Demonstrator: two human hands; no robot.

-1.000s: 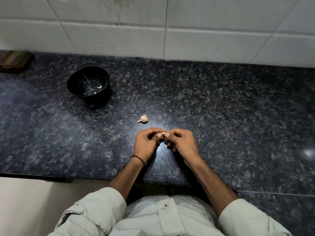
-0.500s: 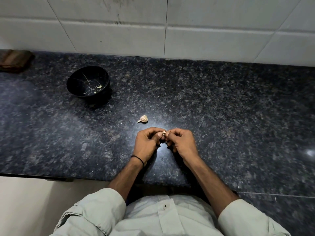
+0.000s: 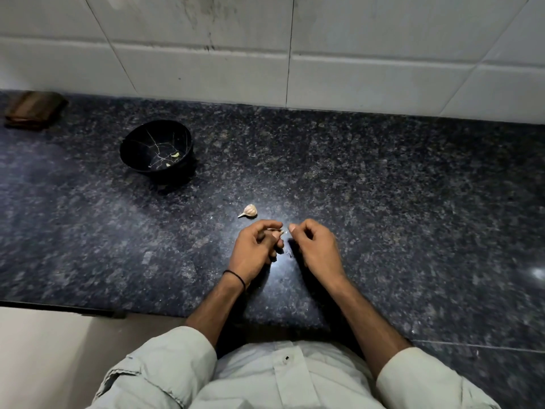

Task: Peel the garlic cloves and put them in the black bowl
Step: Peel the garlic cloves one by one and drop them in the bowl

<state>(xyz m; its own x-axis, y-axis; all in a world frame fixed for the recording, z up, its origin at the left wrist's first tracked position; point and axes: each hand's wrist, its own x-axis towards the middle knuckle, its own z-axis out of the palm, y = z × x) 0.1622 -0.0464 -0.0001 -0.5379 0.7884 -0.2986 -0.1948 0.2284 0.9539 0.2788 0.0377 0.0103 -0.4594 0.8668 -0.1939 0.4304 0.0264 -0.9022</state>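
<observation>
Just below the middle of the frame, gripping a clove (image 3: pixel 277 231) in the curled fingers of the left hand (image 3: pixel 256 246), tip poking out toward the right hand (image 3: pixel 315 246). Cannot tell whether that right hand, curled with thumb against forefinger and just apart from the clove, pinches a shred of skin or nothing. Looks like mid-peel.

To finish it well:
- Hold the clove body firmly with the left fingers, but stay off the loose skin.
- Catch the lifted edge with the right thumbnail and pull along the length, not across.
- Turn the clove a little after each strip.
- Work low over the counter (image 3: pixel 383 202), so a slip costs little.
- Check for papery remnants before letting go.

Then carry up and left to the bowl (image 3: pixel 127 143) in the upper left of the frame, holding two pale bits (image 3: pixel 175 154), likely peeled cloves. Leaves a second clove (image 3: pixel 248 210), unpeeled, lying just above the hands and touching neither. Small scrap (image 3: pixel 289 254) of skin on the counter between the hands.
</observation>
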